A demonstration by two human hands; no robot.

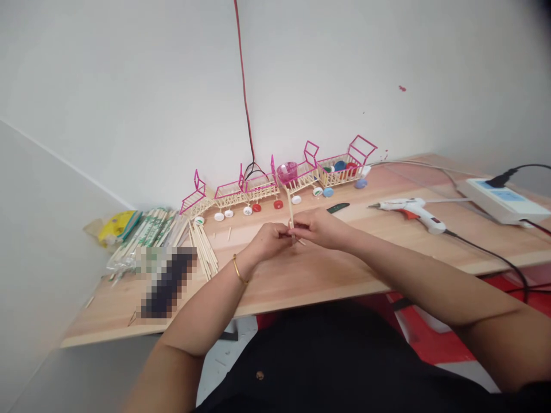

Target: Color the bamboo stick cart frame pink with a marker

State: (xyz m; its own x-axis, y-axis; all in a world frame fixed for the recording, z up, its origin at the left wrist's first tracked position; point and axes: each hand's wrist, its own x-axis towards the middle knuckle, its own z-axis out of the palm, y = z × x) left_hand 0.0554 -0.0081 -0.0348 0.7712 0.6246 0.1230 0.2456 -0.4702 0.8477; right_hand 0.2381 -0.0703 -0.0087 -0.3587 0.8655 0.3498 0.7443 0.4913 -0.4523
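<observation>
My left hand (271, 240) and my right hand (322, 228) meet over the middle of the table with fingers pinched together. Between them a pale wooden stick (290, 205) rises upright, its lower part hidden by my fingers. Another short stick end pokes out below, and I cannot tell whether the two are joined. Behind my hands stand several miniature shopping carts (247, 192) made of sticks, with pink-painted rims and handles and bottle caps for wheels. The cart (340, 171) at the right end holds coloured caps.
Loose sticks (203, 252) and bagged chopsticks (146, 235) lie left, beside a blurred dark object (167, 287). A pink cup (287, 172) stands among the carts. To the right are a dark green knife (338, 207), a glue gun (408, 211) and a power strip (503, 198) with cords.
</observation>
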